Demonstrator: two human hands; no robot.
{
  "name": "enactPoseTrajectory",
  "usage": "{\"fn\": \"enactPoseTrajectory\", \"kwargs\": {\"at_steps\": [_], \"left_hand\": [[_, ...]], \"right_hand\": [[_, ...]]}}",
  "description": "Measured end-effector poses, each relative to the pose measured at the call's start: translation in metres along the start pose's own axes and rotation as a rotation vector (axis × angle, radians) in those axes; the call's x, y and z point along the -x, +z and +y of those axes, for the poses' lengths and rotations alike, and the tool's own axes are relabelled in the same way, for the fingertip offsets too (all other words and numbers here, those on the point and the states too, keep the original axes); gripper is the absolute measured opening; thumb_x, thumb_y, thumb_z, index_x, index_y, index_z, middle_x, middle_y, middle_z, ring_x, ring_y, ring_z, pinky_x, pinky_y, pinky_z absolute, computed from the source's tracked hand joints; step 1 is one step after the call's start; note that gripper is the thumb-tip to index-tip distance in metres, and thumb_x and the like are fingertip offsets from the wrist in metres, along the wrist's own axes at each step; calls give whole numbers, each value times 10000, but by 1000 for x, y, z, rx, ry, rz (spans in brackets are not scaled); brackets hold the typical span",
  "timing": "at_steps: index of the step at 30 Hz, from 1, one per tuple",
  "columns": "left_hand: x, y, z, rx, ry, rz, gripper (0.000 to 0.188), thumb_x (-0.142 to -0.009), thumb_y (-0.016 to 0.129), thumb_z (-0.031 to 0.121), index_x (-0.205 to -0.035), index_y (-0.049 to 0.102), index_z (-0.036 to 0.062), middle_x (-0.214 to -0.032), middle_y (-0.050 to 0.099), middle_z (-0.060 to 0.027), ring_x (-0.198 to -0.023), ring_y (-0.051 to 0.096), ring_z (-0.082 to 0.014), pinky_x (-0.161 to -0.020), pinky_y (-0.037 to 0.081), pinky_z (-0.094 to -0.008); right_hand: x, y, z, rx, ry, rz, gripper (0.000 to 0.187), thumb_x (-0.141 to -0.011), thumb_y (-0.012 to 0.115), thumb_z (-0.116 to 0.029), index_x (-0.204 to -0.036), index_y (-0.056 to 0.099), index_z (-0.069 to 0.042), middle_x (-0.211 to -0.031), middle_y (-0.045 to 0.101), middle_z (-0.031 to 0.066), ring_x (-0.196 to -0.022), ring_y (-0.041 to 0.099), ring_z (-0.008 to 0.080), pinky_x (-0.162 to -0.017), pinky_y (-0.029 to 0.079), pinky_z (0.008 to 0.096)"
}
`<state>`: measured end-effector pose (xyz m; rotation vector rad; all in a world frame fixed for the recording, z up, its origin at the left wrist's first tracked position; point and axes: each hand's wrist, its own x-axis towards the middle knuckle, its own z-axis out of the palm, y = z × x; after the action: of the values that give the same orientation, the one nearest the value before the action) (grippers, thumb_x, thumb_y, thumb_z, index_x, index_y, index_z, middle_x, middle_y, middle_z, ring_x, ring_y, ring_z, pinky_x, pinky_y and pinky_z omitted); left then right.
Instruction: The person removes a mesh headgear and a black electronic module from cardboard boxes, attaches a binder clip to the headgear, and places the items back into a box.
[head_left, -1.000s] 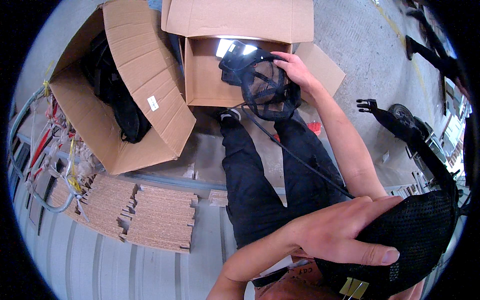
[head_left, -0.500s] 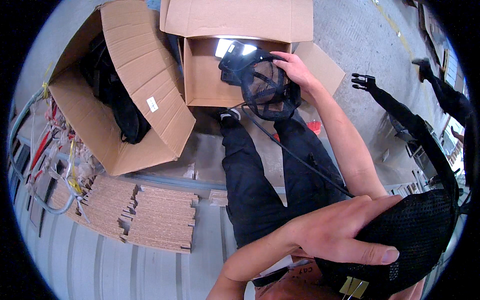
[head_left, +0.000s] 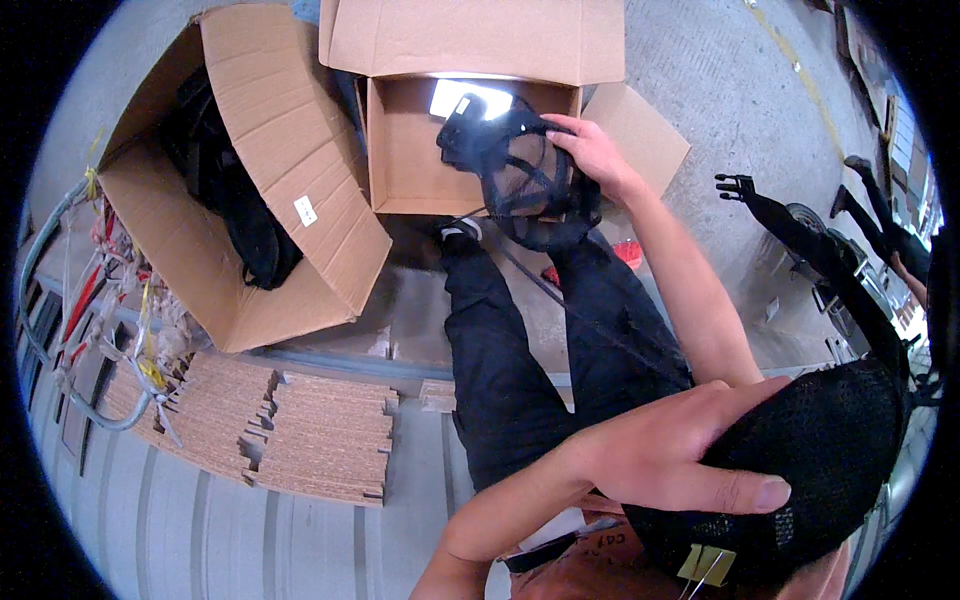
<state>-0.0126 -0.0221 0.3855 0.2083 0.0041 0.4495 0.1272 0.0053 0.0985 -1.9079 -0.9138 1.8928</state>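
Observation:
My right hand (head_left: pixel 595 155) reaches away from me and pinches the rim of a black mesh cap (head_left: pixel 530 180). A small black device (head_left: pixel 462 135) sits at the cap's front, over the open cardboard box (head_left: pixel 405 170). From this cap a dark cable runs back toward me. At the lower right, my left hand (head_left: pixel 680 450) is closed on a second black mesh piece (head_left: pixel 820 460), shaped like a cap, its thumb lying on top and its fingers hidden beneath. A yellowish binder clip (head_left: pixel 707 565) is on its near edge. A black strap with a buckle (head_left: pixel 735 186) stands up beyond it.
A bright white rectangle (head_left: pixel 460 98) shows inside the box. Left of it, a larger tilted carton (head_left: pixel 290 130) holds black fabric items (head_left: pixel 235 190). Stacked particleboard pieces (head_left: pixel 325 435) lie near a tangle of straps (head_left: pixel 130 310). A red object (head_left: pixel 620 258) lies beside my leg. Another person's legs (head_left: pixel 870 210) show far right.
The far cap and its device have tipped slightly left and down in my right hand. My left hand has shifted slightly left, and the buckled strap has swung. The person at far right has moved.

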Motion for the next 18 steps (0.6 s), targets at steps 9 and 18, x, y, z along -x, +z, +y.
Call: {"fn": "enactPoseTrajectory", "kwargs": {"at_steps": [9,18], "left_hand": [[-1,1,-1,1,-9,-8,899,-836,696,534,-1383,391,-111,-975,672,-234,-900,671,-310,-810,512,-370],[0,2,-2,-3,-13,-5,909,-834,695,536,-1389,385,-113,-967,672,-234,-894,671,-312,-807,511,-370]], "right_hand": [[22,2,18,-293,126,19,394,-977,557,-135,-1344,572,7,-1141,669,88,-985,622,149,-876,501,288],[19,1,3,-234,117,24,375,-1002,499,-103,-1357,558,4,-1181,645,69,-1019,623,139,-904,520,275]]}}
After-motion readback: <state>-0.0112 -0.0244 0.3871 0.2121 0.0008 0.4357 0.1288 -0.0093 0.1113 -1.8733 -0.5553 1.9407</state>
